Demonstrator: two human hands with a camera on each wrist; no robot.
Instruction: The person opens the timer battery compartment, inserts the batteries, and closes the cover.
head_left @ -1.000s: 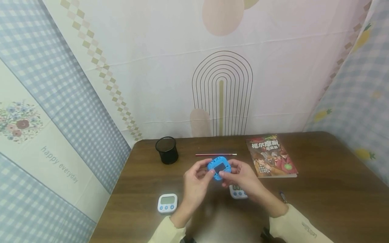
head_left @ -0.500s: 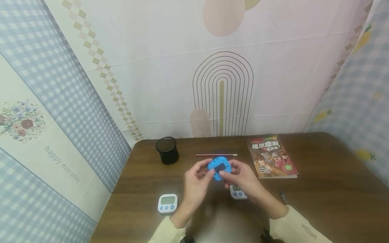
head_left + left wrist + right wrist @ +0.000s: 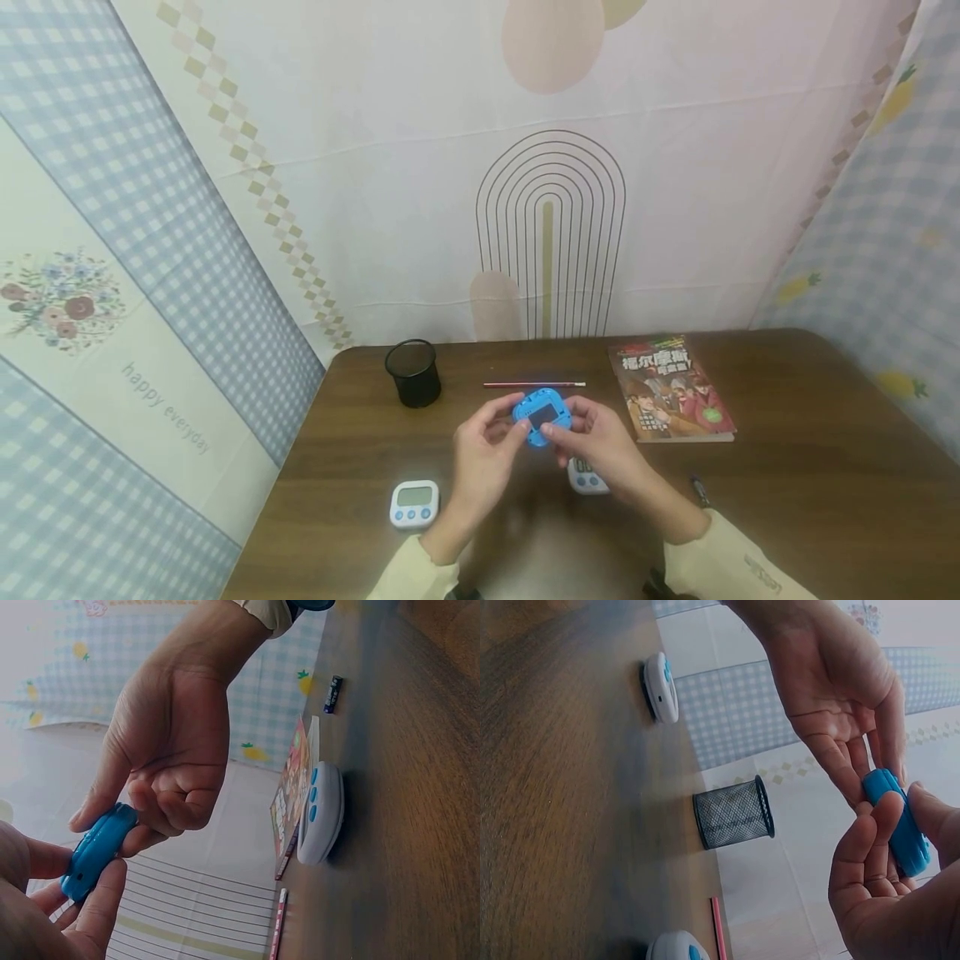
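Both hands hold a small blue timer (image 3: 543, 414) above the middle of the table. It has rounded corners, and a dark rectangular panel faces up in the head view. My left hand (image 3: 483, 454) pinches its left side, thumb on the near face. At the other side my right hand (image 3: 603, 437) grips it, the thumb pressing by the panel's lower corner. Edge-on, the timer (image 3: 97, 851) looks thick and blue all round in the left wrist view. Behind the right hand a white timer (image 3: 588, 479) is partly hidden; another white timer (image 3: 414, 504) lies left of the left forearm.
A black mesh pen cup (image 3: 414, 375) stands at the back left of the table. A red pencil (image 3: 534, 385) lies behind the hands. To the right are a comic-style book (image 3: 671, 389) and a battery (image 3: 699, 492) beside the right sleeve.
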